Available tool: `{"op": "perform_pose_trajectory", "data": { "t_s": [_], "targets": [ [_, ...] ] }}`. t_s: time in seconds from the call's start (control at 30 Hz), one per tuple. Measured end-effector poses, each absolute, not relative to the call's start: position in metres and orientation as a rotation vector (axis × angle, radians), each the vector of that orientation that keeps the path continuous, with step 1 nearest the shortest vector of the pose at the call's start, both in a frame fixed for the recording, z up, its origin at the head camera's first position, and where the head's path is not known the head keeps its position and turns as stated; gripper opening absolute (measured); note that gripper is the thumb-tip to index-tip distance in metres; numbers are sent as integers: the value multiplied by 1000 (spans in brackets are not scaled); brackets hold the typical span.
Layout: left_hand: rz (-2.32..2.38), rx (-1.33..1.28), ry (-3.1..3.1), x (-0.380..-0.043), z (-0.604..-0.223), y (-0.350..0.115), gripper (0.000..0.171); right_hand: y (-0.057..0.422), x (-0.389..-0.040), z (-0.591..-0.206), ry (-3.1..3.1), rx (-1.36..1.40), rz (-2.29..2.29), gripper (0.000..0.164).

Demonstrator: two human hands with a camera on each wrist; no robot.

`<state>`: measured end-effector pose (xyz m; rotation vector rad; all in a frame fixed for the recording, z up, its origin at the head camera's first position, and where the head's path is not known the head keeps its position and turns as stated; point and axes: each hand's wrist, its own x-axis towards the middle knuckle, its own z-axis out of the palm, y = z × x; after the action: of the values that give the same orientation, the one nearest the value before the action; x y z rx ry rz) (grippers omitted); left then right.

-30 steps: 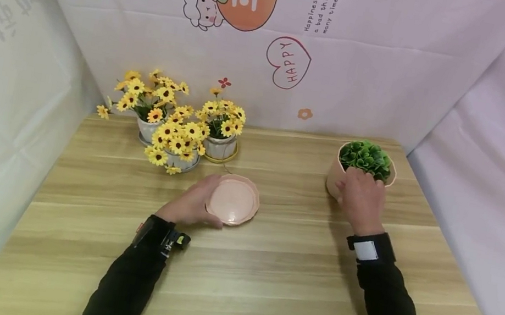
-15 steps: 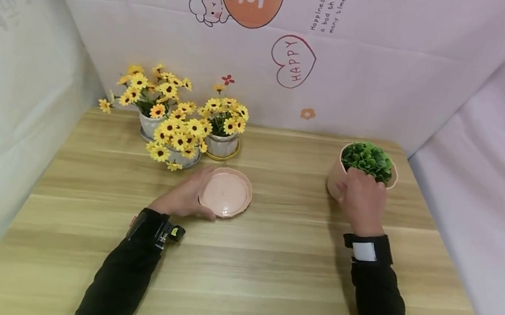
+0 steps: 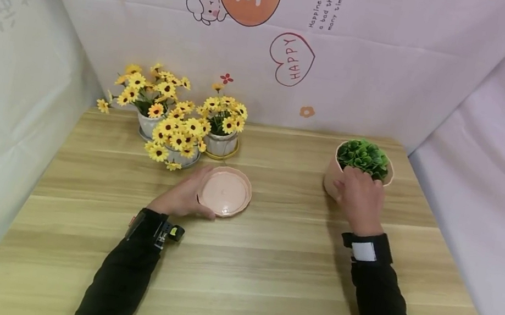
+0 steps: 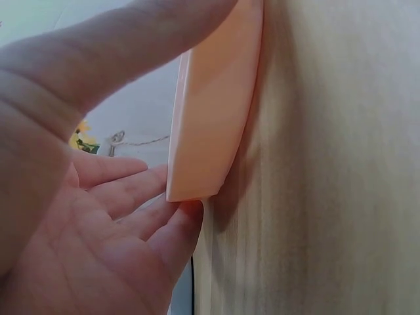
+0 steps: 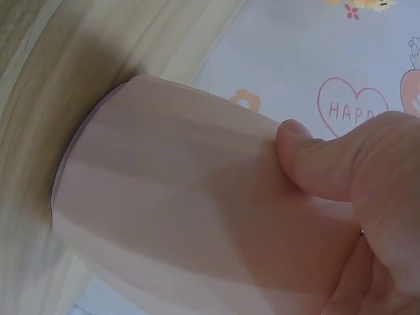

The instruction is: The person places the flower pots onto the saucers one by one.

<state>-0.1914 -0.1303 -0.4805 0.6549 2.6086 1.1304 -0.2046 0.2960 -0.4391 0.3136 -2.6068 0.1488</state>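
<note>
My left hand holds a shallow pink saucer by its left side. In the left wrist view the thumb lies along one side of the saucer's wall, and the fingertips touch its far edge, close over the wood. At the right, my right hand grips the near rim of a pink flowerpot filled with green leaves. The thumb presses the pot's outer wall in the right wrist view, while the fingers go over the rim and are partly hidden. The pot stands upright, its base right at the tabletop.
Left of the saucer, toward the back, stand several small whitish pots of yellow daisies, the nearest overlapping my left hand's surroundings. A printed cloth hangs behind the wooden table, with pale cloth at both sides.
The saucer and my left hand have shifted a little left and back, then stayed nearly still. My right hand keeps its grip on the flowerpot's rim. The head view has tilted slightly.
</note>
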Motion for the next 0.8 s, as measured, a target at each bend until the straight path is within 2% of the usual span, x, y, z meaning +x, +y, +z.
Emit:
{"op": "perform_pose_trajectory", "data": {
  "t_s": [0.8],
  "targets": [
    [1168,687,2607,-195,-493,-134,135,263,-191,-439,-2670,439,148,25]
  ]
}}
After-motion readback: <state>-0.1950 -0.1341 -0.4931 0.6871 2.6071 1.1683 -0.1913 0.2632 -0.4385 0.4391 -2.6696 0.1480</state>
